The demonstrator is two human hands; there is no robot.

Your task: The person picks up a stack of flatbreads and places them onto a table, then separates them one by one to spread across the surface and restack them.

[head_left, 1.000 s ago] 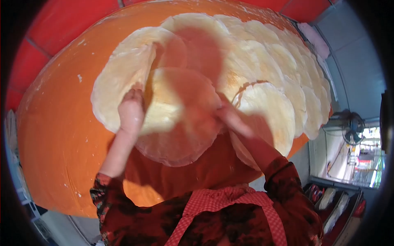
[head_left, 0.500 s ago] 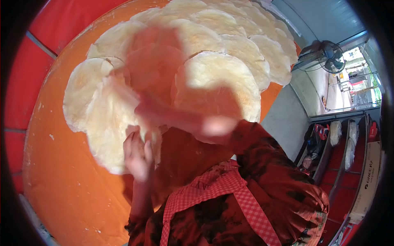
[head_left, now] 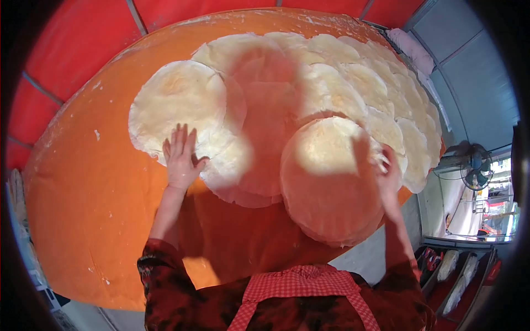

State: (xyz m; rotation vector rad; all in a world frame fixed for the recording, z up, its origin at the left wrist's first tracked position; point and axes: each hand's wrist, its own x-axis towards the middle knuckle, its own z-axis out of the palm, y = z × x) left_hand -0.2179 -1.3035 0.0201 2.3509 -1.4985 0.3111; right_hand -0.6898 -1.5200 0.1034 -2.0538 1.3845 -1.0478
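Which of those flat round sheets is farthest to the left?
The sheet with the left hand over its near edge; no other reaches as far left on the orange surface.

Overlapping round sheets point(head_left: 334, 91) partly hide one another.

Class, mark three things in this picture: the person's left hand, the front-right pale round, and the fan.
Left hand point(head_left: 183, 161): head view, on the back of the hand.
Front-right pale round point(head_left: 332, 182): head view, middle of its upper face.
Fan point(head_left: 477, 169): head view, near its centre.
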